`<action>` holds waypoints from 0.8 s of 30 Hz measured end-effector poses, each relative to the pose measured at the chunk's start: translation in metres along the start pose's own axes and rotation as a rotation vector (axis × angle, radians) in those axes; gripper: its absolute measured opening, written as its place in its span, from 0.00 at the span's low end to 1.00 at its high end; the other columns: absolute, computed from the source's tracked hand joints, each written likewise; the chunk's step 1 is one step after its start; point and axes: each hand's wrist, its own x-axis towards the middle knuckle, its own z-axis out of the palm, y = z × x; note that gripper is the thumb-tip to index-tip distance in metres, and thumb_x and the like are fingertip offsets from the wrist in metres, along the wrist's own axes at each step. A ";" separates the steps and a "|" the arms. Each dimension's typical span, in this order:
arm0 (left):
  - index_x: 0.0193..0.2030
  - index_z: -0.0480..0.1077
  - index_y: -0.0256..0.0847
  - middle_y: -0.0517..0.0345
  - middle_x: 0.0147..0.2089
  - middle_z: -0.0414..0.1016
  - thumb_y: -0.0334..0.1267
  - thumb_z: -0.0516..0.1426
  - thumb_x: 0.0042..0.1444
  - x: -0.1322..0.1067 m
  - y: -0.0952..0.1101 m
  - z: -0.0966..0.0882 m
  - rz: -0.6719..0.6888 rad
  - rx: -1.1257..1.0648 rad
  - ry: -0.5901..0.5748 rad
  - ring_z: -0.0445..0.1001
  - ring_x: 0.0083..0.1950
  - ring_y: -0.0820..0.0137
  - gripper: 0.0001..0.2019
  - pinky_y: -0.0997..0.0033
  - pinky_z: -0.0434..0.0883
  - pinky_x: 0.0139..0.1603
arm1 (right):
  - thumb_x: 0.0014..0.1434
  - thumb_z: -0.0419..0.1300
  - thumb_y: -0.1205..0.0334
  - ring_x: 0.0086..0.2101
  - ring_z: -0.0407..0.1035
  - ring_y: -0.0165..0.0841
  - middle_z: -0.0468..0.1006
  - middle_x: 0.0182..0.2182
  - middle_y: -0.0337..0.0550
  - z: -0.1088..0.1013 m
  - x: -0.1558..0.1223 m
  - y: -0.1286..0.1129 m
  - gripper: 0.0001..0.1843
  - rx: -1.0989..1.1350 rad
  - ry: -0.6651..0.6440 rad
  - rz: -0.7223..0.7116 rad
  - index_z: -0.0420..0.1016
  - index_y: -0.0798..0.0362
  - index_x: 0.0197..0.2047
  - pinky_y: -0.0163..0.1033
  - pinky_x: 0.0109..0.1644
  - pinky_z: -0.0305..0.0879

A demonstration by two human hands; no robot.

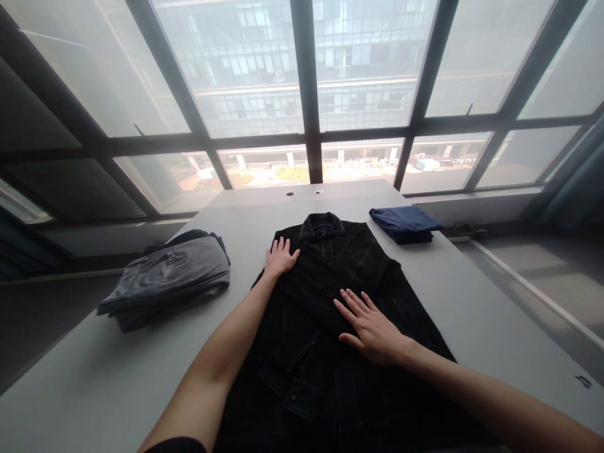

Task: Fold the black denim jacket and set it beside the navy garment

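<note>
Black denim jacket [325, 283] under hands [280, 258] [370, 330] (table mark [584, 380] illegible)

From my end the feed is brightest at twelve o'clock, where daylight floods through the big windows [245, 63] and turns the glass milky with glare. The black jacket [330, 302] falls nearly to shadow, its folds hard to read. The table [108, 384] looks evenly lit, and the window bars [80, 82] lean hard toward ten o'clock from lens distortion.
</note>
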 end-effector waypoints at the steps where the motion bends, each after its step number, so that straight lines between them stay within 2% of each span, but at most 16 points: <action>1: 0.79 0.45 0.40 0.51 0.81 0.34 0.64 0.37 0.66 0.000 0.000 0.000 0.002 0.000 0.000 0.35 0.81 0.54 0.42 0.42 0.44 0.77 | 0.71 0.46 0.34 0.74 0.33 0.44 0.35 0.76 0.49 0.001 0.000 0.000 0.43 -0.002 0.002 0.001 0.43 0.47 0.79 0.59 0.76 0.34; 5: 0.79 0.45 0.40 0.51 0.81 0.34 0.64 0.37 0.66 0.000 0.000 0.000 0.000 0.003 -0.004 0.35 0.81 0.53 0.42 0.42 0.44 0.77 | 0.71 0.47 0.35 0.74 0.33 0.43 0.35 0.76 0.47 -0.001 0.001 -0.001 0.42 0.011 -0.004 -0.006 0.42 0.46 0.79 0.58 0.76 0.34; 9: 0.80 0.44 0.39 0.50 0.81 0.34 0.64 0.38 0.66 0.002 0.000 0.001 0.001 0.001 -0.005 0.35 0.81 0.53 0.42 0.41 0.44 0.76 | 0.72 0.48 0.41 0.74 0.32 0.42 0.35 0.76 0.45 -0.001 -0.001 -0.003 0.41 0.010 0.105 0.053 0.36 0.46 0.79 0.57 0.76 0.35; 14: 0.80 0.44 0.39 0.50 0.81 0.34 0.64 0.38 0.66 0.002 0.000 0.001 0.000 0.002 -0.009 0.35 0.81 0.53 0.42 0.41 0.44 0.76 | 0.73 0.44 0.41 0.74 0.36 0.42 0.42 0.76 0.46 0.001 -0.001 -0.004 0.37 -0.008 0.048 0.047 0.48 0.51 0.78 0.57 0.77 0.35; 18: 0.80 0.44 0.38 0.48 0.81 0.34 0.63 0.37 0.66 0.002 0.000 0.001 0.000 0.000 -0.010 0.35 0.81 0.53 0.42 0.41 0.44 0.76 | 0.73 0.45 0.42 0.74 0.37 0.41 0.43 0.76 0.46 0.000 -0.001 -0.004 0.37 0.003 0.046 0.052 0.49 0.51 0.78 0.57 0.76 0.37; 24: 0.80 0.44 0.37 0.46 0.81 0.30 0.64 0.39 0.66 0.000 0.000 0.003 -0.016 0.027 0.050 0.29 0.81 0.51 0.44 0.42 0.40 0.77 | 0.72 0.49 0.43 0.74 0.32 0.41 0.35 0.76 0.44 -0.002 -0.003 -0.005 0.39 0.010 0.089 0.069 0.41 0.45 0.79 0.57 0.76 0.38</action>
